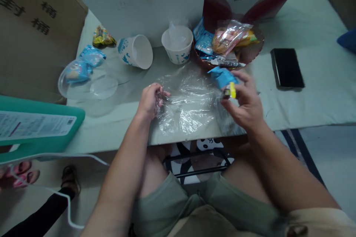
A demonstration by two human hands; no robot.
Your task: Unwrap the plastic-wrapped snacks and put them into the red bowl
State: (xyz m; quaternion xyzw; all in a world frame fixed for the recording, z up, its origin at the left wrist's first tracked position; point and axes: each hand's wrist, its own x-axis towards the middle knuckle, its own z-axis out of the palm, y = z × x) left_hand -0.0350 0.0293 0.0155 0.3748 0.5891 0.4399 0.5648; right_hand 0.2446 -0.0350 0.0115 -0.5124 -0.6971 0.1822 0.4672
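Plastic bag [189, 103] is spread flat at the near table [311, 92] edge, between both hands. Its left edge is pinched by the left hand [151, 100], fingers clenched on the film. A small yellow packet [231, 90] is gripped by the right hand [246, 103], beside a blue packet [222, 77]. The film is judged light, limp and slippery, best taken at its edges.

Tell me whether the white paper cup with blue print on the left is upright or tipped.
Tipped. The white paper cup with blue print lies on its side, its open mouth facing the camera.
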